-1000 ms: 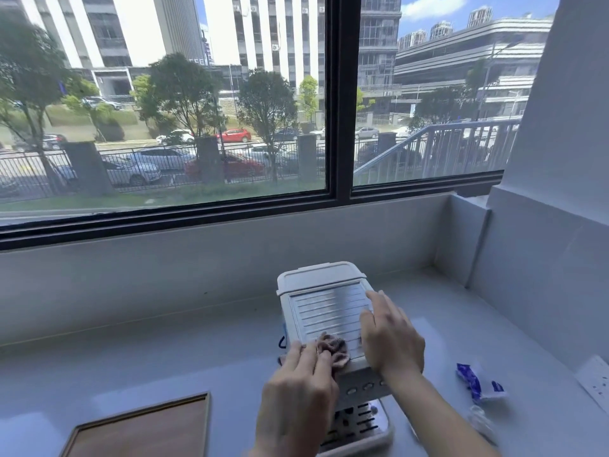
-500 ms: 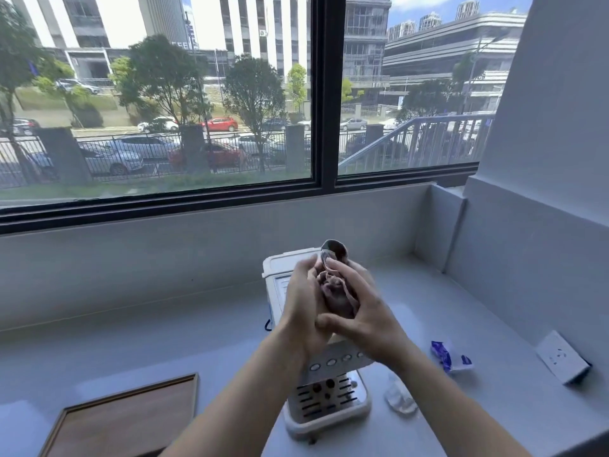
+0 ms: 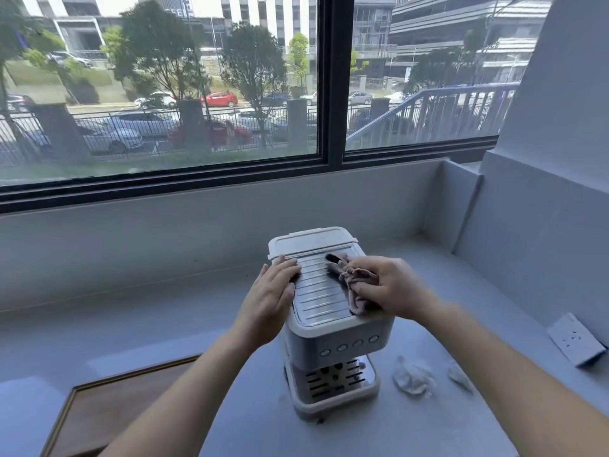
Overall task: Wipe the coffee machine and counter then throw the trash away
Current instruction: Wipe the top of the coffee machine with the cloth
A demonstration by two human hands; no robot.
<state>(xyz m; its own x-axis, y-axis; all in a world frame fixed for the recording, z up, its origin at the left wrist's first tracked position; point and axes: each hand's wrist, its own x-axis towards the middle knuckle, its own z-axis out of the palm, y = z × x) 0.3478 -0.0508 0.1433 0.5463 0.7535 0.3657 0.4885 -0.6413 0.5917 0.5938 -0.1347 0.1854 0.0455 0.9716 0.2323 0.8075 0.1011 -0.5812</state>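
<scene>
A small white coffee machine (image 3: 333, 338) stands on the pale counter (image 3: 164, 311) below the window. My left hand (image 3: 273, 291) rests flat against the left edge of its ribbed metal top, fingers straight. My right hand (image 3: 389, 288) grips a crumpled pinkish-brown cloth (image 3: 352, 285) and presses it on the right side of that top. Two crumpled pieces of trash lie on the counter right of the machine: a whitish wad (image 3: 412, 377) and a smaller scrap (image 3: 459, 376).
A wooden-framed tray (image 3: 108, 410) lies at the lower left. A white socket block (image 3: 573, 343) sits at the right by the wall. A low wall and the window close off the back; a wall corner bounds the right.
Both hands had lifted the cloth above the machine and bunched it. Now the cloth is down on the top under my right hand, and my left hand has moved to the machine's left edge.
</scene>
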